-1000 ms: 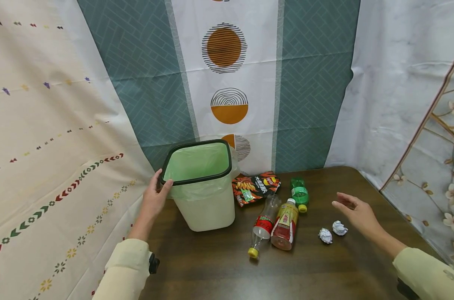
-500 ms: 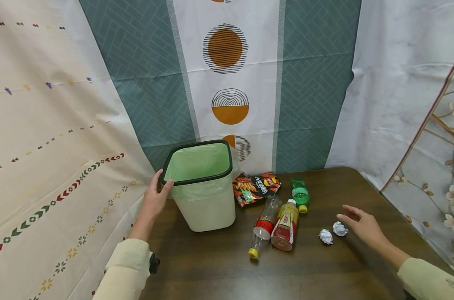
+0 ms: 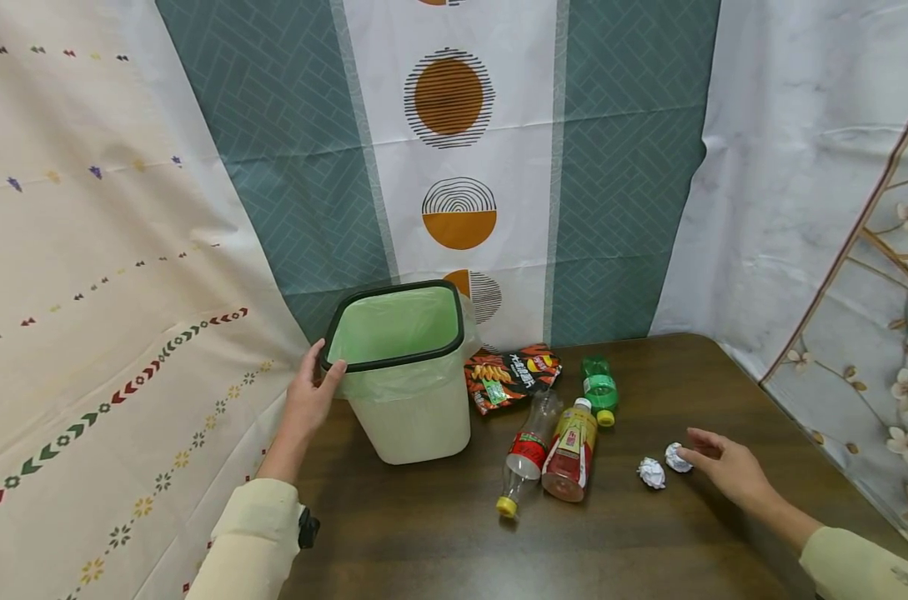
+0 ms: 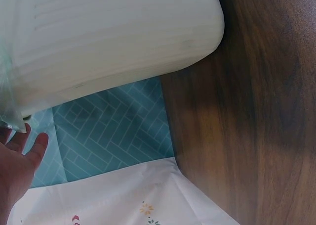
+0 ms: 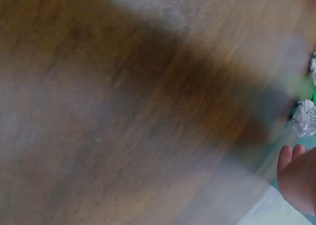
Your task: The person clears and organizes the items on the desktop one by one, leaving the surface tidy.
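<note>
My left hand (image 3: pixel 309 402) is at the near-left corner of a pale trash can (image 3: pixel 416 421), fingers and thumb spread and touching its black rim. The left wrist view shows my thumb (image 4: pixel 39 145) apart from the can's side. A thin clear bag lines the can and folds over the rim. My right hand (image 3: pixel 731 471) is low over the table at the right, thumb and fingers parted. Its fingertips are right at a crumpled paper ball (image 3: pixel 677 457), partly overlapping it in the head view. A second crumpled paper ball (image 3: pixel 652 473) lies just left of it.
Between the can and the paper balls lie a black chip bag (image 3: pixel 509 377), a clear bottle with red label (image 3: pixel 527 454), a reddish drink bottle (image 3: pixel 571 450) and a green bottle (image 3: pixel 599 387). Patterned cloth (image 3: pixel 454 125) hangs behind the wooden table (image 3: pixel 423 533).
My right hand has come down and a little toward me, to the farther-right paper ball. My left hand and the trash can have stayed in place.
</note>
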Available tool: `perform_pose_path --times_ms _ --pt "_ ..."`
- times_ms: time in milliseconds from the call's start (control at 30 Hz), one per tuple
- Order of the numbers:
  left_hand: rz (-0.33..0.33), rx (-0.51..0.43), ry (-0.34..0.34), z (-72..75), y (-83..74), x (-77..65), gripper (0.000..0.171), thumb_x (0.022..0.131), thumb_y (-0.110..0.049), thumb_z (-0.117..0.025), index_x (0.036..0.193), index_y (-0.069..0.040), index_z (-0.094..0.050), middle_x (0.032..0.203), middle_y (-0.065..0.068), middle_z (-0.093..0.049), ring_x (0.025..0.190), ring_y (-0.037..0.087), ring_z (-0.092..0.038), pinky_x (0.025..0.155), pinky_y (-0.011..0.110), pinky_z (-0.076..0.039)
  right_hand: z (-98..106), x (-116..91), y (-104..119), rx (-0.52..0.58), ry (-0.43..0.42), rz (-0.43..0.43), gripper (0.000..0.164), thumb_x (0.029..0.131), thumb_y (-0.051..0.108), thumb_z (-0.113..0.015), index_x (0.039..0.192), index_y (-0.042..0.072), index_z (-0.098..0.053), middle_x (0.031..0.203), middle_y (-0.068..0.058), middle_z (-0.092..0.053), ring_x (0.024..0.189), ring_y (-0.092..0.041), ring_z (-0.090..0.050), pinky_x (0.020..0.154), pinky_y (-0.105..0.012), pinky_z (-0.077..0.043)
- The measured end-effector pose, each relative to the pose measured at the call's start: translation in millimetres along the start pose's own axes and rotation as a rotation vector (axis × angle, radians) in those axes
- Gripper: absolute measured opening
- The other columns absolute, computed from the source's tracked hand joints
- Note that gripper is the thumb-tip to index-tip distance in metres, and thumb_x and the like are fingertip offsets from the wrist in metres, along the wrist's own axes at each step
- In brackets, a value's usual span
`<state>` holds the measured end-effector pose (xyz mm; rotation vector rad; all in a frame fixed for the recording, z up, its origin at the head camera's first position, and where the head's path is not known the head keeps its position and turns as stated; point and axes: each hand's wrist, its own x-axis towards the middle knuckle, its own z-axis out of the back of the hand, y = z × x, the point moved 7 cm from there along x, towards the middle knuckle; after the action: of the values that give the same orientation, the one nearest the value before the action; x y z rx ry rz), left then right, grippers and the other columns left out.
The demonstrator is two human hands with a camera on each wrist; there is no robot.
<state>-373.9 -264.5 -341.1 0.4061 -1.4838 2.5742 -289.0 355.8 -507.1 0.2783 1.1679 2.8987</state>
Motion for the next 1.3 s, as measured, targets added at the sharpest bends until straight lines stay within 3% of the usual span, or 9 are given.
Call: perform_pose_path --times_ms 167,333,567,833,1300 --pt "0.0 0.012 0.001 0.2 -1.2 -0.6 0.073 0.102 -0.044 -0.051 0.16 -0.013 -0.018 0.16 0.019 -0.023 0.146 0.031 -0.025 0.114 0.051 -0.027 -2 -1 -5 -0.021 -0.008 -0.003 0.062 0.096 0.034 -0.068 0.131 -0.014 -0.053 0.121 -0.033 -0.061 0.109 -0.046 -0.06 0.077 -0.038 -0.053" --pt "-0.008 0.004 -0.008 0.9 -1.2 -1.0 0.073 0.102 -0.045 -0.051 0.16 -0.014 -0.019 0.16 0.019 -0.024 0.145 0.031 -0.027 0.113 0.051 -0.028 -5 -3 -7 -0.008 0.003 -0.004 0.061 0.095 0.031 -0.069 0.131 -0.015 -0.053 0.118 -0.033 -0.062 0.107 -0.047 -0.061 0.077 -0.04 -0.054" --pt "-0.037 0.011 -0.033 1.6 -5.0 -2.4 0.077 0.1 -0.052 -0.05 0.158 -0.009 -0.022 0.157 0.025 -0.028 0.142 0.037 -0.032 0.11 0.053 -0.032 -11 -5 -10 0.001 0.01 0.001 0.061 0.094 0.031 -0.07 0.13 -0.015 -0.054 0.122 -0.033 -0.06 0.108 -0.048 -0.06 0.087 -0.055 -0.049" --pt "0.005 0.007 -0.007 0.5 1.6 -1.0 0.072 0.102 -0.045 -0.051 0.16 -0.016 -0.019 0.16 0.018 -0.025 0.145 0.03 -0.028 0.113 0.05 -0.03 -12 -4 -11 -0.025 0.0 0.019 0.053 0.093 0.03 -0.071 0.125 -0.011 -0.061 0.115 -0.032 -0.064 0.107 -0.049 -0.06 0.086 -0.06 -0.046" --pt "0.011 -0.007 0.011 -0.5 2.0 -0.4 0.073 0.102 -0.046 -0.05 0.16 -0.015 -0.018 0.161 0.016 -0.022 0.146 0.029 -0.024 0.114 0.05 -0.027 -9 -4 -8 -0.068 -0.036 0.045 0.04 0.094 0.027 -0.07 0.116 -0.006 -0.069 0.116 -0.034 -0.063 0.112 -0.056 -0.053 0.087 -0.064 -0.043"
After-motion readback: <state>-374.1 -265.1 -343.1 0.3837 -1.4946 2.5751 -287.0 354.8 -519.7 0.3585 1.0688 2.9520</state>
